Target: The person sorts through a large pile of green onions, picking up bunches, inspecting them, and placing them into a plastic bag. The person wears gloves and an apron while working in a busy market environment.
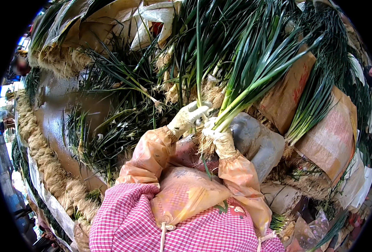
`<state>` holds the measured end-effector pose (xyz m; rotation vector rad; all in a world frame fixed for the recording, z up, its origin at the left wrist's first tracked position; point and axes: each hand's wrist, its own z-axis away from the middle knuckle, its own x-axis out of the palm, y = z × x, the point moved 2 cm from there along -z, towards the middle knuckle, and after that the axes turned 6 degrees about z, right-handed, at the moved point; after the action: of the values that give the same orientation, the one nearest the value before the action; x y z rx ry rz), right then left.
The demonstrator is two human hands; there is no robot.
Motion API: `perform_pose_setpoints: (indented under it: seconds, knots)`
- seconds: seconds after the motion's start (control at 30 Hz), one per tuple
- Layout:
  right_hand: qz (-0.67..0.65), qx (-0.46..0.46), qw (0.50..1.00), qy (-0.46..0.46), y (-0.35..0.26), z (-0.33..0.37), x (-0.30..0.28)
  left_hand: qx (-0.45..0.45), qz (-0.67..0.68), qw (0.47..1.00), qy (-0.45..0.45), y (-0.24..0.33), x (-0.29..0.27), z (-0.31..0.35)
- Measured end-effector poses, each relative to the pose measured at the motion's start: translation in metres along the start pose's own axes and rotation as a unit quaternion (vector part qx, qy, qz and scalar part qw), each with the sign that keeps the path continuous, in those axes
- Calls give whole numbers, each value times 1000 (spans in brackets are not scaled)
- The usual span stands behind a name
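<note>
In the middle of the view, just above the pink checked apron [127,222], both gloved hands meet on a bunch of green onions [253,80]. The right hand [219,136] is closed around the bunch low on its pale stalks, right above the hairy roots [204,147], and holds it upright and leaning away to the right. The left hand [188,117] pinches a single stalk [199,54] beside the bunch, fingers narrowed on it. The bunch looks light but top-heavy: the long leaves are soft and bend or bruise easily, while the white stalks near the roots are firmer, so the base is likely the safest place to grip. Behind lie heaps of more onions [110,126], cardboard boxes [332,134], a grey sack [257,143] and thick straw rope [47,164].
</note>
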<state>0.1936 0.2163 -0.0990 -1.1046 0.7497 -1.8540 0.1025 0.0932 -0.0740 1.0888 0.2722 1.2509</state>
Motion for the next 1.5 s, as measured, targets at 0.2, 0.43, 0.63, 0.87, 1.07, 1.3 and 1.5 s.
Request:
perform_pose_setpoints:
  seconds: [0.2,0.43,0.63,0.87,1.07,1.3,1.5]
  knots:
    - [-129,-11,992,8,-12,2,9,331,44,867,369,42,-107,39]
    - [-86,7,996,-21,-5,-5,-4,195,-431,860,191,-25,-69,-40]
    - [-27,22,999,-42,-12,-8,-9,24,-559,730,394,-2,-57,-118]
    - [-147,70,986,-44,7,-7,2,187,-523,809,194,-2,-70,-73]
    - [-23,65,998,-10,15,-6,4,120,-549,729,392,52,-84,-6]
    - [-28,51,998,-9,20,-15,-12,160,-295,837,432,-17,-105,-58]
    - [-77,27,997,-3,11,-17,-23,285,-161,922,205,45,-30,-81]
